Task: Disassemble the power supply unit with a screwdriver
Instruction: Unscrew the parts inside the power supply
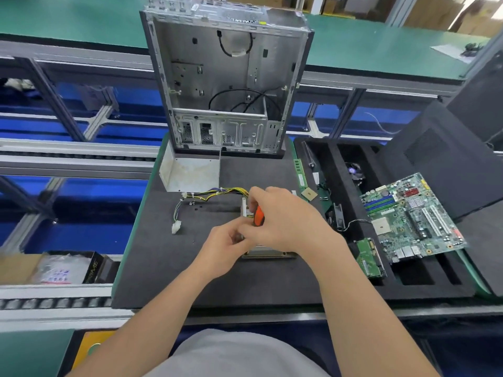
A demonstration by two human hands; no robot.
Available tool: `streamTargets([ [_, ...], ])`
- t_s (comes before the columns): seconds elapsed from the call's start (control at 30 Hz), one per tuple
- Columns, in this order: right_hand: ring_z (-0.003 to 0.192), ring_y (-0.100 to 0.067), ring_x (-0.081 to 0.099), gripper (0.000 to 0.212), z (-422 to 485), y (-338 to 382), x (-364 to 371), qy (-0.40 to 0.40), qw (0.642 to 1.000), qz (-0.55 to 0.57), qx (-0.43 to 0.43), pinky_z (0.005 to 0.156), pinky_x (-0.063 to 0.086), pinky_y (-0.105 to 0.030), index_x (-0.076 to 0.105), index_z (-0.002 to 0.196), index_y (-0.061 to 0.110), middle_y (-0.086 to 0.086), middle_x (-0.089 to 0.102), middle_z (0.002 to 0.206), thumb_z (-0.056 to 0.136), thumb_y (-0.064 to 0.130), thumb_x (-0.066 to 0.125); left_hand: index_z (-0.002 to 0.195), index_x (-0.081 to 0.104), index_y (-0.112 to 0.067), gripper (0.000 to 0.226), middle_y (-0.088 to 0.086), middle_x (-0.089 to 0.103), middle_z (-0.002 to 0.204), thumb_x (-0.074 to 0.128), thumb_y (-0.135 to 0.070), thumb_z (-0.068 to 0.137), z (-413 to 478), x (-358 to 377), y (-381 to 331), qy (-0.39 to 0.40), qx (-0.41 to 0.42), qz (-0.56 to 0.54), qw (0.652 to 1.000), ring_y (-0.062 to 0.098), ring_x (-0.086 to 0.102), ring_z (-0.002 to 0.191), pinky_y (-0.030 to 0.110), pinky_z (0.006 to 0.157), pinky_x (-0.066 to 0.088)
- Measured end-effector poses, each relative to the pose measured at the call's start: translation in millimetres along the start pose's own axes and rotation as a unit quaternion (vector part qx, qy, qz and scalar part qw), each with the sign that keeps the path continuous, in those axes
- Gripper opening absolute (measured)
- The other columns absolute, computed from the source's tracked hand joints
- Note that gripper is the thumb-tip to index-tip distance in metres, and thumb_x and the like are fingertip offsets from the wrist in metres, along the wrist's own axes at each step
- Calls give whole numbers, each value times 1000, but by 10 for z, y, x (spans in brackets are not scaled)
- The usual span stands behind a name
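- An open silver metal computer case stands upright at the far end of a dark grey foam mat.
- A black foam tray with long compartments lies just right of the mat, and a green motherboard rests across it.
- A bent silver metal cover sits on the mat in front of the case.
- The grey metal power supply unit lies mid-mat, largely hidden under 2 hands.
- The right hand is curled round an orange-handled screwdriver above the unit.
- The left hand has its fingers curled at the unit's left edge, touching the right hand; whether it holds anything cannot be told.
- A bundle of yellow and black wires runs left from the unit to a white plastic connector on the mat.
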State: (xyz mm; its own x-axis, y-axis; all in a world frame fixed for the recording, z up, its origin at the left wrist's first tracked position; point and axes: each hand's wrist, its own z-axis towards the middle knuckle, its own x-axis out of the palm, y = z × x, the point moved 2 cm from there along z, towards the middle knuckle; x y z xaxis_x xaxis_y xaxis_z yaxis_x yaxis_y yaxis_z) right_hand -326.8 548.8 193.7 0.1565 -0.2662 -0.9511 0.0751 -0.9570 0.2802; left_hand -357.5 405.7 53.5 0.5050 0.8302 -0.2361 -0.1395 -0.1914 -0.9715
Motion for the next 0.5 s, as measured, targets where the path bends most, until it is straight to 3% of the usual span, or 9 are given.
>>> streamTargets([
  [0.07,86,-28,62,46,30,1,-14,-11,998,-23,54,66,48,-38,49,101,26,2,57,85,91,71,50,107,70,-44,26,-9,76,97,69,-62,89,2,11,-5,-3,-4,-2,1000,15,66,78,26,69,55],
  [0.13,88,-30,62,47,62,33,-3,-16,995,-30,89,65,44,-37,50,100,22,1,54,81,97,69,47,116,69,-41,42,-8,77,108,65,-73,88,-6,31,-3,5,-2,-13,1000,27,70,95,37,83,58],
  [0.27,87,-31,65,9,61,95,11,-14,999,-2,48,61,42,-32,55,96,26,1,65,90,93,31,62,117,67,-37,28,-7,77,106,68,-55,96,-8,15,24,4,10,-20,1000,33,68,92,37,80,57],
  [0.33,86,-28,63,16,45,91,-11,17,1000,13,12,58,39,-29,59,88,30,4,62,90,84,16,65,120,66,-40,26,-9,77,109,68,-48,96,-3,2,50,5,2,-15,1000,32,69,93,36,80,58],
  [0.43,82,-24,58,24,46,106,-7,56,997,-10,-52,62,46,-32,69,74,24,11,42,87,78,0,68,115,68,-46,21,-14,77,109,68,-47,93,-5,-2,70,2,-6,0,1000,30,70,96,41,84,60],
  [0.5,82,-22,56,23,54,115,11,63,994,-24,-81,66,51,-34,74,73,22,11,40,86,78,0,70,103,69,-48,13,-15,78,102,68,-47,90,-16,-4,74,-2,-6,10,1000,22,72,89,32,77,59],
])
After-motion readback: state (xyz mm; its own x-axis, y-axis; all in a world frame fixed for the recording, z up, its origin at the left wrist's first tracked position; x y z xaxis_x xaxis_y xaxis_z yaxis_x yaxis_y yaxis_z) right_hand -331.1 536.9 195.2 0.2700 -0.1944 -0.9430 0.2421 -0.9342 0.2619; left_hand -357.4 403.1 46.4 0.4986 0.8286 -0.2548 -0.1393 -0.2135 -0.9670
